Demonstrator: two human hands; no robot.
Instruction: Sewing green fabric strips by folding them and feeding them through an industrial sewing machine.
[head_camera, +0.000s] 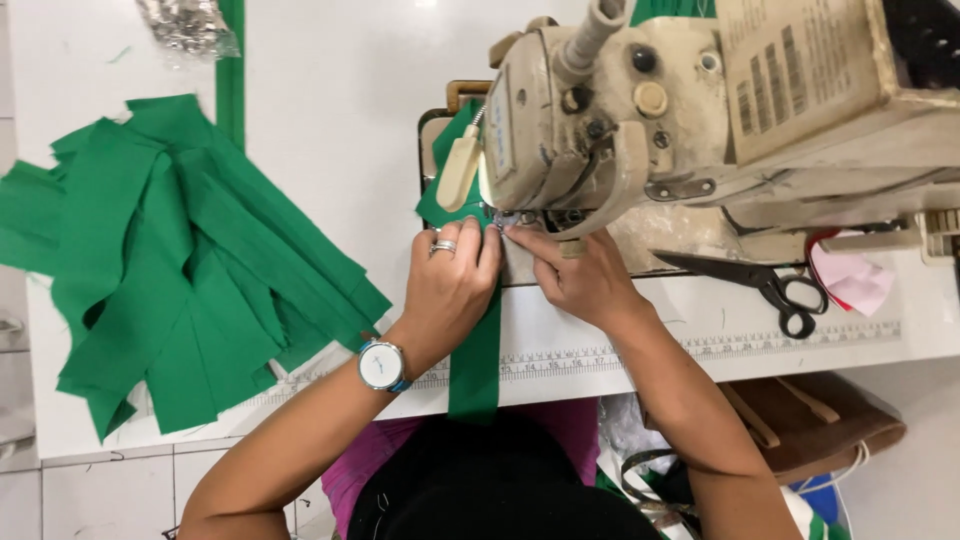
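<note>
- Far left, a loose pile of green fabric strips (180, 270) lies fanned across the white table (330, 120); none of them shows stitching that can be made out, so they look like pieces waiting their turn, though that is a judgement only.
- Above the pile, a small clear bag of metal bits (187, 25) sits at the table's far edge, beside one long green band (231, 70) running away from the person.
- The left hand (452, 285), with a ring and a wristwatch (381, 366), lies flat with fingers spread, pressing the green strip (476, 360) onto the machine bed; it grips nothing.
- That strip runs from the table's near edge, over the printed ruler (600, 355), up under the hand to the presser foot; a little green shows beyond the needle, so the seam seems only begun, with most of the length left.
- The right hand (577, 278) pinches the strip's edge just before the foot, fingertips closed on the cloth.
- The cream sewing machine (650, 110) stands over both hands.
- Right of it, black scissors (765, 283) lie untouched, next to a pink scrap (852, 280).
</note>
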